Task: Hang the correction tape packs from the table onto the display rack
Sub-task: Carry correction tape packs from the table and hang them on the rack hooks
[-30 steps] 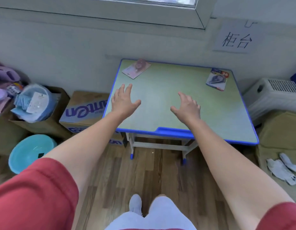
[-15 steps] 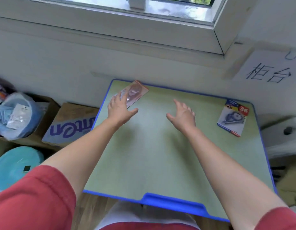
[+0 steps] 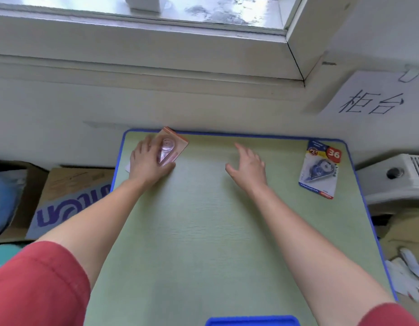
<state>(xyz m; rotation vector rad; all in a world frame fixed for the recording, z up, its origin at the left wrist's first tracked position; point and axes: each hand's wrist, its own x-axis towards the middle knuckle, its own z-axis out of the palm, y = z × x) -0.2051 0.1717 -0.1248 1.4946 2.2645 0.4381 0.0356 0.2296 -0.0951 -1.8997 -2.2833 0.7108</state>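
Since half a second ago the left hand [image 3: 148, 164] has slid further forward: then only its fingertips reached the pink correction tape pack [image 3: 174, 147], now it covers the pack's left half. Fingers lie fairly straight on top, thumb out by the near edge, no pinch visible. Pink pack sits at the worktop's [image 3: 203, 231] far-left corner. Right hand [image 3: 249, 167] still spread, holding nothing, mid-worktop. Blue correction tape pack [image 3: 320, 170] lies well to its right, far-right corner, untouched. Count: two packs, two hands.
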